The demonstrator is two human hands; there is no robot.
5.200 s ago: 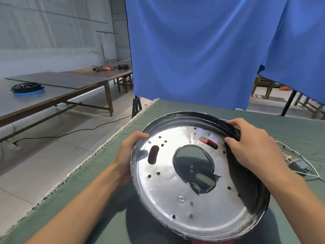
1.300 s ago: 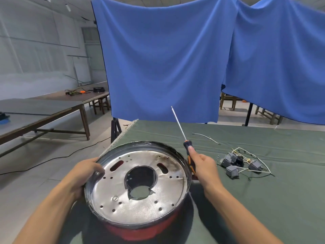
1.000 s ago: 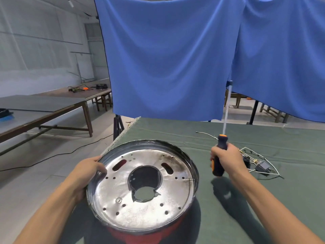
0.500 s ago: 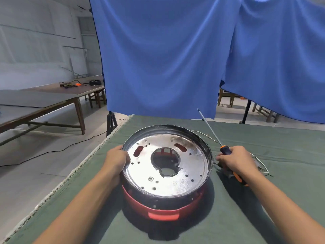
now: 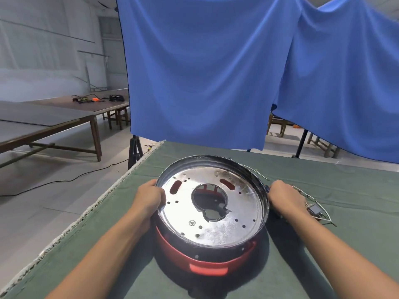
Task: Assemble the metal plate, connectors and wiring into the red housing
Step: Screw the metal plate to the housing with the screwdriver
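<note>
The round metal plate (image 5: 218, 227), shiny with a large central hole and several small holes, sits in the red housing (image 5: 207, 268) on the green table. It tilts slightly, its near edge above the red rim. My left hand (image 5: 149, 196) grips the plate's left rim. My right hand (image 5: 282, 197) is curled against the right rim, and a dark bit of the screwdriver handle (image 5: 267, 188) pokes out above the fingers. The screwdriver's shaft is hidden. The connectors and wiring (image 5: 316, 210) lie just right of my right hand.
A thin loose wire (image 5: 255, 171) lies behind the plate's right rim. The green table's (image 5: 323, 266) left edge runs close to my left forearm. Blue curtains (image 5: 205, 72) hang behind the table. Long wooden tables (image 5: 54, 121) stand at the far left.
The plate has gone from being held up in both hands to sitting in the red housing. My right hand picked up the screwdriver, lifted it, then lowered it against the plate's right rim.
</note>
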